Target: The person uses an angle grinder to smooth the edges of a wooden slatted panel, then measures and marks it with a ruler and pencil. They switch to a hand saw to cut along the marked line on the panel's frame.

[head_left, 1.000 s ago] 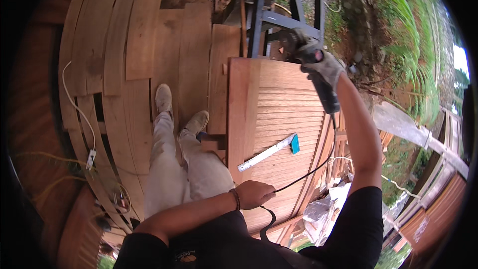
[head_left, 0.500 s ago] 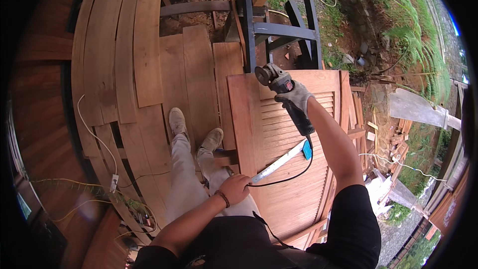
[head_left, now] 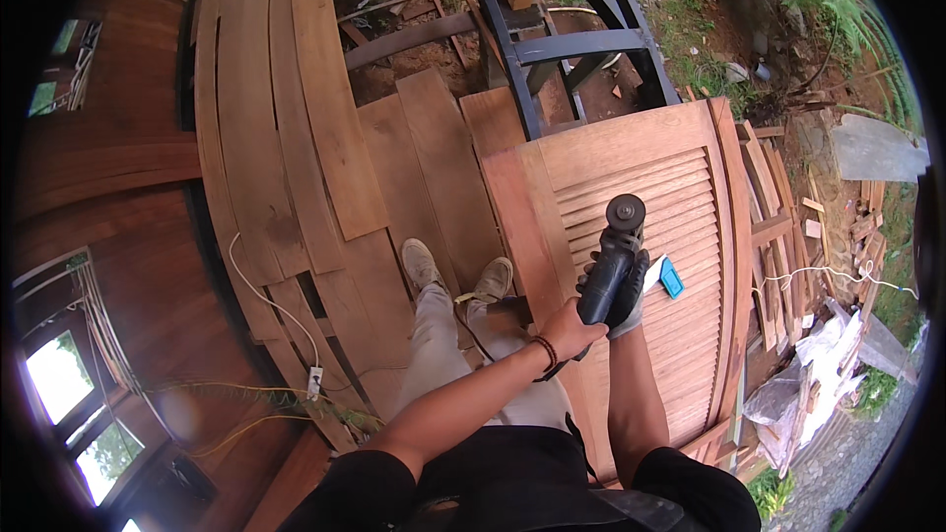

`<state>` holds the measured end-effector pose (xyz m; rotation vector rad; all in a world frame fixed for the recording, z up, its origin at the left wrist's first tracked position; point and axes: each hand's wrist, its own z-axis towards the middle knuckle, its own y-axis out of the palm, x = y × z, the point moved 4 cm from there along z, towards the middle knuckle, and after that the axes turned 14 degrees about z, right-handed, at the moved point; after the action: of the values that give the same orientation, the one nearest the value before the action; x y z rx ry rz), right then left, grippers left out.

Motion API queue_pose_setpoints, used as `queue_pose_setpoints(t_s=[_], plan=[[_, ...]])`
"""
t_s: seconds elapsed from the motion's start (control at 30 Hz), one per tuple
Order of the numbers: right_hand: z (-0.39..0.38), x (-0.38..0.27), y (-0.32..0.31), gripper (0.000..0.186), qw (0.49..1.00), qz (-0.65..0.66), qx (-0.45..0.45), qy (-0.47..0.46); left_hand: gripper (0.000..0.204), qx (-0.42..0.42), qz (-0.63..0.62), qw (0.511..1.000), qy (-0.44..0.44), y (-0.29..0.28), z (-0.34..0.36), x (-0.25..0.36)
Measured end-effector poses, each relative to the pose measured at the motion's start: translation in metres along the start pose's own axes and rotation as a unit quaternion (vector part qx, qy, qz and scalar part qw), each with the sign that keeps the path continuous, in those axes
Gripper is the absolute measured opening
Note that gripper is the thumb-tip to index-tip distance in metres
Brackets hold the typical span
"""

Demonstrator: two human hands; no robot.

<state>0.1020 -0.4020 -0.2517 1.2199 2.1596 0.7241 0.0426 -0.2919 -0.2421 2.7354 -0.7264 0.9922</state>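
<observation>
My left hand (head_left: 573, 330), bare with a beaded bracelet, is closed round the lower end of a black angle grinder (head_left: 611, 276). My gloved right hand (head_left: 627, 309) grips the grinder's body, its fingers curled round it. The grinder points away from me, with a round disc at the top, over a louvred wooden panel (head_left: 581, 166). Right of my hands, a square (head_left: 672, 278) with a turquoise handle lies on the slats, its blade partly hidden. A black cord runs from the grinder down past my leg.
Wooden planks (head_left: 254, 118) floor the left, with a white cord and socket (head_left: 314, 383). A wooden wall with windows stands far left. A dark metal frame (head_left: 581, 45) rises beyond the panel. At right are stacked offcuts (head_left: 772, 177), plastic sheeting (head_left: 816, 374) and sloping earth with ferns.
The grinder has come down and toward me from the upper right, turning disc-away. My left hand, earlier on the cord, has moved up onto the grinder's lower end.
</observation>
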Motion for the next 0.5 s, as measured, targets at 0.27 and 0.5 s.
queue_pose_setpoints(t_s=[0.27, 0.5], plan=[[-0.060, 0.019, -0.043, 0.067, 0.960, 0.228, -0.133, -0.093, 0.053, -0.070, 0.178, 0.981, 0.018, 0.006, -0.036, 0.027], [-0.108, 0.007, -0.084, 0.055, 0.940, 0.258, -0.062, -0.213, 0.063, -0.155, 0.412, 0.893, 0.092, 0.046, -0.044, 0.049]])
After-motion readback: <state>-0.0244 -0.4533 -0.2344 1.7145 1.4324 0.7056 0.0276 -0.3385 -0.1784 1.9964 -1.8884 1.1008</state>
